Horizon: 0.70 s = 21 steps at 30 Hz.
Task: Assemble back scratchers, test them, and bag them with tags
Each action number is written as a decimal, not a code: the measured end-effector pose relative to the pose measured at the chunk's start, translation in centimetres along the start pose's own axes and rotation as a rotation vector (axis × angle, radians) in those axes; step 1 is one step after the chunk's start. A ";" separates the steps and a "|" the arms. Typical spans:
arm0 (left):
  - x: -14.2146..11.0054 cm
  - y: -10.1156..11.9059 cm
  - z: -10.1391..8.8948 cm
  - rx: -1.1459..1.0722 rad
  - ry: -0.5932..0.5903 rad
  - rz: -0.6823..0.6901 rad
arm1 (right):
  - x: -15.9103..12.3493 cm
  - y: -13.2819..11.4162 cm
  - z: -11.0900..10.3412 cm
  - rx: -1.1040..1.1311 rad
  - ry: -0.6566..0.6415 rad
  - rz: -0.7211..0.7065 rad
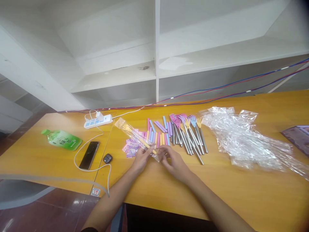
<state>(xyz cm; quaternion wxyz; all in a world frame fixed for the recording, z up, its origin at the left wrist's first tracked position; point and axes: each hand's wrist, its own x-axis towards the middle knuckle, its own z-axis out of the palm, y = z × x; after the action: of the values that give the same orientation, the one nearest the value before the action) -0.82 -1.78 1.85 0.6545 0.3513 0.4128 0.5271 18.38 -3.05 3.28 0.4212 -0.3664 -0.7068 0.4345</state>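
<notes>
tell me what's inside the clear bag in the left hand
The clear bag holds a yellow claw head and a yellow handle; the left hand covers part of the handle, which cannot be seen.

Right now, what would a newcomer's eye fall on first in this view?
Likely the big, shiny heap of clear plastic bags on the right of the table, then the metal rods with bright claw heads fanned out left of it. At the centre, the left hand holds a clear bag with a yellow piece inside. Far left, a green bottle lies on its side.
</notes>
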 end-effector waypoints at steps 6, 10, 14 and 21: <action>0.0 0.7 -0.3 0.036 0.009 -0.022 | 0.5 -0.4 -1.3 -0.187 -0.056 -0.126; -0.2 1.0 -0.3 0.169 -0.064 -0.024 | 0.6 -0.4 -1.6 -0.279 -0.022 -0.200; -0.4 1.0 0.0 0.293 -0.162 -0.006 | 0.4 -0.1 -1.2 -0.338 0.013 -0.221; -0.7 0.5 0.1 0.181 -0.221 -0.098 | 0.3 0.3 -0.5 -0.227 0.045 -0.115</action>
<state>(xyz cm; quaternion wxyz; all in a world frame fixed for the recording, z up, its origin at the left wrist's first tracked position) -1.03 -2.33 2.45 0.6866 0.4444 0.4007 0.4130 18.76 -2.50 3.20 0.4170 -0.3802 -0.7617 0.3185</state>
